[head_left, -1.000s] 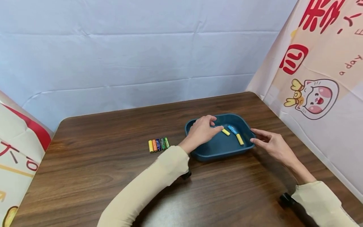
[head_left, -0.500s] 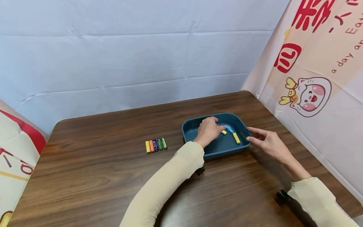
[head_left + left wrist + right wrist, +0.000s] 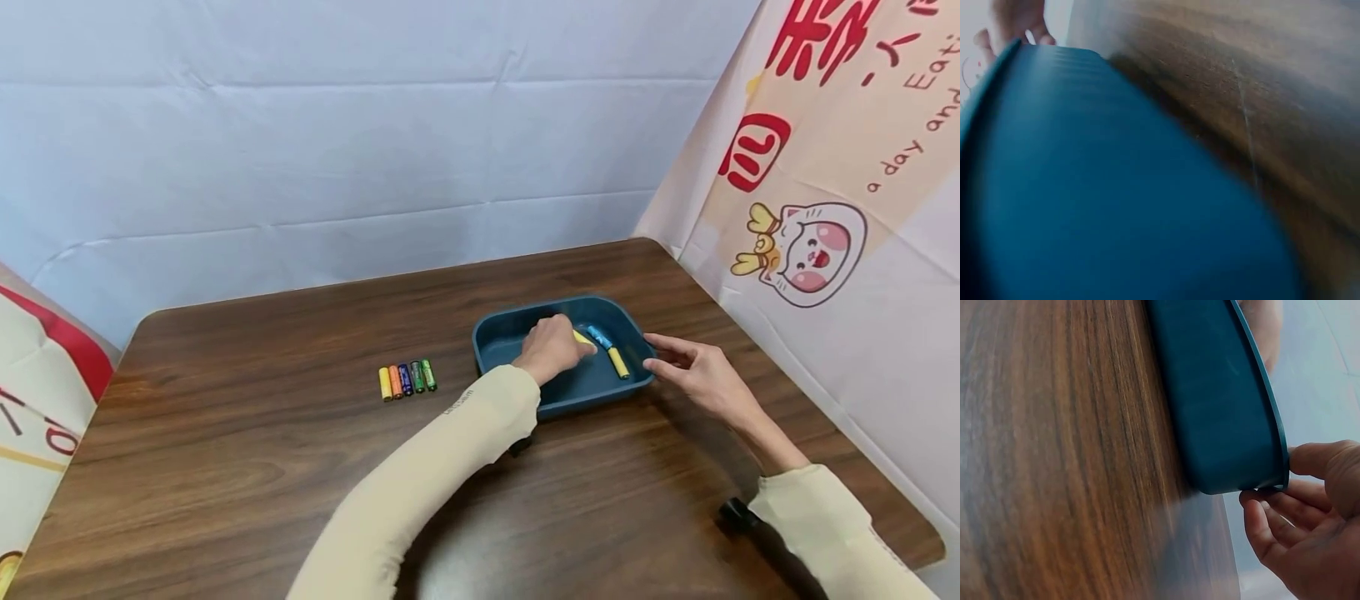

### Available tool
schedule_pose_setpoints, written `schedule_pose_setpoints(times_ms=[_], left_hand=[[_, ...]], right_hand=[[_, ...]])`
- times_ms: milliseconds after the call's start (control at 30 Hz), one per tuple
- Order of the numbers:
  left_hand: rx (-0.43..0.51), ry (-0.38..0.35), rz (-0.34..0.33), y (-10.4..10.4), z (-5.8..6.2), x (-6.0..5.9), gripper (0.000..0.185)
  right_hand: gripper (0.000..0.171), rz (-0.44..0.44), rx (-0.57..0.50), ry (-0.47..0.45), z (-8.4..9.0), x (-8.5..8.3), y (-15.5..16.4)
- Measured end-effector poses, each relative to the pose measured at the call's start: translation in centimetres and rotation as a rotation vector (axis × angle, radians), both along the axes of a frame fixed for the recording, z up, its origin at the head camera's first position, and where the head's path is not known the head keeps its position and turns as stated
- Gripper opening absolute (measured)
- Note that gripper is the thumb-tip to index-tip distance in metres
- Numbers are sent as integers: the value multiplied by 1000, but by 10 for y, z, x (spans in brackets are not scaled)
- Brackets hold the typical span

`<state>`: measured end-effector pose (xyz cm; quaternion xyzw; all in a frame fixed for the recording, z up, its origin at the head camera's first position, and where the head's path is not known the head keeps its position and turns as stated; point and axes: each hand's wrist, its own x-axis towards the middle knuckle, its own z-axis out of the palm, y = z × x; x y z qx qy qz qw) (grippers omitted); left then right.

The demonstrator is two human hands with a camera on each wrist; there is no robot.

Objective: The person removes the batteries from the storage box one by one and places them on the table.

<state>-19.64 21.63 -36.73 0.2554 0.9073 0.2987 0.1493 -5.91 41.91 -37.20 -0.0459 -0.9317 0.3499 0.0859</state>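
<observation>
A deep teal plastic tray (image 3: 512, 323) stands on the table, its outer wall (image 3: 1222, 406) filling much of both wrist views. My left hand (image 3: 551, 346) reaches down into it and pinches a yellow battery (image 3: 582, 338); its fingertips are mostly hidden. Just right of that hand, a blue battery (image 3: 600, 337) and another yellow battery (image 3: 618, 363) lie end to end on the tray floor. With thumb above and fingers below, my right hand (image 3: 1316, 512) holds the rim at the tray's right end.
Left of the tray, several batteries (image 3: 407, 380) in yellow, orange, blue and green lie side by side in a row on the wooden table (image 3: 247, 433). A pale cloth (image 3: 360, 150) hangs behind, and a printed cloth (image 3: 810, 250) borders the right side.
My left hand has lowered further into the tray and closed on a yellow battery, which has shifted. My right hand keeps its hold at the rim. The head view has turned slightly right.
</observation>
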Motion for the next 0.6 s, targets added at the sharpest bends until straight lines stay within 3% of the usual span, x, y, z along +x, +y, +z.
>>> schedule_pose_setpoints(times_ms=[167, 433, 600], left_hand=[[-21, -23, -35, -7, 10, -1, 53], [-59, 31, 9, 7, -13, -5, 56], [-76, 122, 21, 12, -21, -2, 39]], right_hand=[[49, 7, -11, -10, -2, -1, -3], [49, 14, -22, -9, -4, -1, -3], [49, 7, -11, -5, -3, -3, -3]])
